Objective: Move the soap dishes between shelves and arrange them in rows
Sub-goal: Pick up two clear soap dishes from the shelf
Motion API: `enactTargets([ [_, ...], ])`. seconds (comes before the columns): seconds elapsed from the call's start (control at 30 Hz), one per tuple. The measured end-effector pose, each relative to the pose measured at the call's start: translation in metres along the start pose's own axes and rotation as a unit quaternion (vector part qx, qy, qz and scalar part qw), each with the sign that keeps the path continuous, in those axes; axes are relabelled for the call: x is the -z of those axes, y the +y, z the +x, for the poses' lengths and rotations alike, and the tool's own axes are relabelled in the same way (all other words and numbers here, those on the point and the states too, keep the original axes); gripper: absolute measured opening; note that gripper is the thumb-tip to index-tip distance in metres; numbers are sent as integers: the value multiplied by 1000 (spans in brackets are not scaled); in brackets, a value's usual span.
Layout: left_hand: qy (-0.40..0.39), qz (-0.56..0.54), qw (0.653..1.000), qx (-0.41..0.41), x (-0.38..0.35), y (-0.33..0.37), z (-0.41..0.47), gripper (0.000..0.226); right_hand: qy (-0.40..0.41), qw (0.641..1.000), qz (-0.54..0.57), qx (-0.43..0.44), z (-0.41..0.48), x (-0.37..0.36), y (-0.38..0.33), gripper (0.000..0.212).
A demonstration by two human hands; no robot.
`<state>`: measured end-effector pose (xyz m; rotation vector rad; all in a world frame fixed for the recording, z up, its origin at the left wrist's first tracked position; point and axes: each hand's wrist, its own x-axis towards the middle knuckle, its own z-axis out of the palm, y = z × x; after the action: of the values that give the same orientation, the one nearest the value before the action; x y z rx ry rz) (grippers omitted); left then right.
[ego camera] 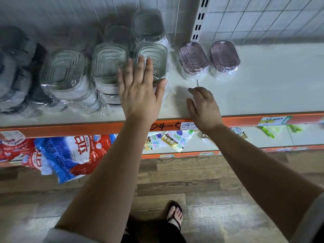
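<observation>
Grey-green soap dishes in clear plastic wrap stand in stacks on the white shelf (263,95). My left hand (140,90) lies flat with straight fingers on the front of the rightmost grey stack (156,55). Another grey stack (108,64) stands beside it to the left, with more behind. Two pink wrapped soap dishes (192,58) (225,56) sit side by side to the right. My right hand (204,106) rests near the shelf's front edge with loosely curled fingers, holding nothing, just in front of the pink dishes.
Darker grey dishes (15,71) fill the blurred left end of the shelf. An orange shelf edge (70,130) carries labels. The lower shelf holds red-and-blue bags (66,155) and small sachets (168,139). A slotted upright (199,20) rises behind.
</observation>
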<state>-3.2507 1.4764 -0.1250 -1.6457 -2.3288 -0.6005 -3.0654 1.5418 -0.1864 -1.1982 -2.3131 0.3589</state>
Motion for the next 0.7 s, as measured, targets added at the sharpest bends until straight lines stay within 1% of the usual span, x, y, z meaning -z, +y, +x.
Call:
enactTargets([
  [0.07, 5, -9, 1000, -13, 5, 0, -4, 68, -10, 1000, 4, -5, -1, 5, -3, 45],
  [0.17, 45, -14, 998, -46, 18, -1, -16, 60, -15, 1000, 9, -6, -7, 16, -11, 43],
  [0.3, 38, -13, 996, -77, 47, -2, -38, 51, -12, 1000, 0, 16, -18, 46, -31, 40],
  [0.4, 36, -8, 996, -83, 78, -1, -52, 46, -10, 1000, 1, 23, -27, 73, -52, 39],
  [0.57, 50, 5, 995, -82, 137, 0, -69, 36, 27, 999, 15, 23, -33, 127, -94, 36],
  [0.7, 71, 7, 996, -61, 185, 7, -76, 33, 44, 998, 37, 32, -35, 168, -128, 32],
])
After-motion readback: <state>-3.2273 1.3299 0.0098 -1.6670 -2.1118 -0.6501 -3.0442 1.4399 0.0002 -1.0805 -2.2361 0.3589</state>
